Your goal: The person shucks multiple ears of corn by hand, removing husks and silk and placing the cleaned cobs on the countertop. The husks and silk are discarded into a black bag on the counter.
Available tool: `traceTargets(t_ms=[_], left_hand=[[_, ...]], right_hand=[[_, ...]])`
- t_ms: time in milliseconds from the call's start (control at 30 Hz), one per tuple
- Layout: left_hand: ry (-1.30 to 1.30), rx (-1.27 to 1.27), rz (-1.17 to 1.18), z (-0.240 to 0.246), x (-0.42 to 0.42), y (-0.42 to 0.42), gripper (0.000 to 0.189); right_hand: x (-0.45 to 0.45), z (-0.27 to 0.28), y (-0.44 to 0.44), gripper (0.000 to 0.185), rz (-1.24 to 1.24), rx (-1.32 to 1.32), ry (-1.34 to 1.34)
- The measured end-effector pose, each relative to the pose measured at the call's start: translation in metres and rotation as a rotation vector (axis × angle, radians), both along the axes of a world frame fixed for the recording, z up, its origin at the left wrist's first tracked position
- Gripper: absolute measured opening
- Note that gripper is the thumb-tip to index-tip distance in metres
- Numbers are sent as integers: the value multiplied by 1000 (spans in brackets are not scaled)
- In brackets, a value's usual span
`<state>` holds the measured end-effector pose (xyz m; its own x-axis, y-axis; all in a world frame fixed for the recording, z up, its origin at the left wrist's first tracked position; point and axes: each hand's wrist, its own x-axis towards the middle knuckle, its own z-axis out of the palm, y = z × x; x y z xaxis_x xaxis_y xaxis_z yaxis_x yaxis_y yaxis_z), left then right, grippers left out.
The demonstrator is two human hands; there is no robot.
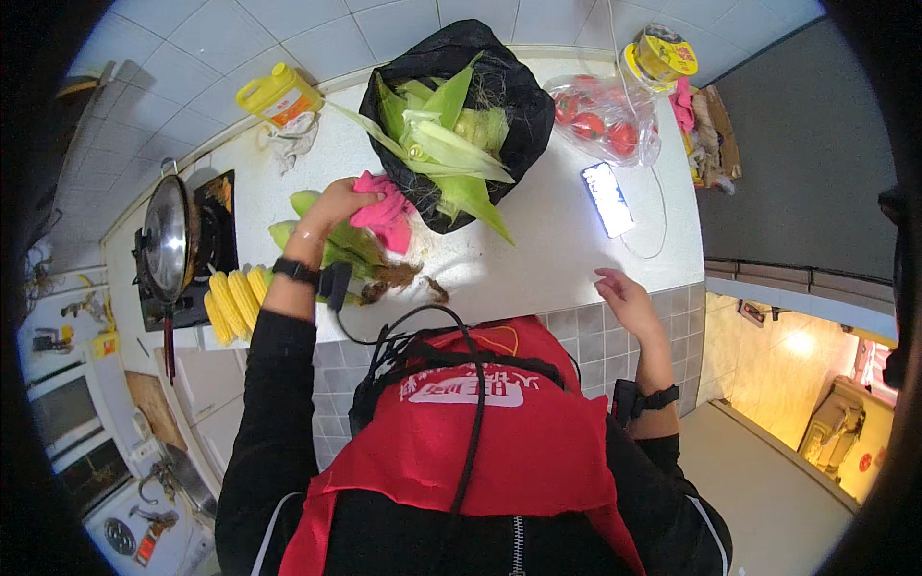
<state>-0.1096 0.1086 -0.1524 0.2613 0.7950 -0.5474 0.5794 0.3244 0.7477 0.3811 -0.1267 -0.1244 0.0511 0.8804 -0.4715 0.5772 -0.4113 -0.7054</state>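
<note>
My left hand [335,205] grips a bunched pink cloth [385,212] on the white countertop [504,266]. Right beside the cloth stands a black plastic bag [533,108], its mouth spread wide around green corn husks [454,144] and silk. Unhusked ears of corn [346,248] lie under and next to my left wrist. Brown corn silk [389,281] is scattered near the counter's front edge. My right hand [623,295] hovers at that edge with its fingers loosely apart, holding nothing. Several husked yellow corn cobs [234,302] rest left of my left forearm.
A lidded pan [169,237] sits on the gas stove [223,216] at the left. At the back stand a yellow jug [277,97] and a crumpled white cloth [294,140]. Bagged tomatoes [605,126], a lit phone [607,200] on a cable and stacked yellow tubs [659,57] occupy the right.
</note>
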Motion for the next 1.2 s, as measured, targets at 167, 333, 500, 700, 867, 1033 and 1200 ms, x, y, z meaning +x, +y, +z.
traceTargets(t_ms=[167, 333, 500, 700, 867, 1033, 1200], left_hand=[[-131, 137, 268, 117, 12, -50, 39], [-25, 250, 208, 167, 16, -58, 32], [-201, 292, 312, 185, 11, -75, 31], [-364, 305, 457, 191, -12, -66, 30], [-426, 411, 481, 180, -49, -29, 28], [-266, 544, 556, 152, -101, 11, 34], [-309, 587, 644, 87, -170, 35, 39]], right_hand=[[0, -19, 25, 36, 102, 72, 79], [-38, -8, 69, 35, 275, 151, 130], [-84, 12, 95, 34, 541, 170, 216], [-167, -37, 98, 39, 826, 252, 347], [-222, -93, 84, 57, 798, 433, 16], [-269, -101, 126, 51, 726, 407, -103], [-297, -111, 135, 50, 560, 350, -143]])
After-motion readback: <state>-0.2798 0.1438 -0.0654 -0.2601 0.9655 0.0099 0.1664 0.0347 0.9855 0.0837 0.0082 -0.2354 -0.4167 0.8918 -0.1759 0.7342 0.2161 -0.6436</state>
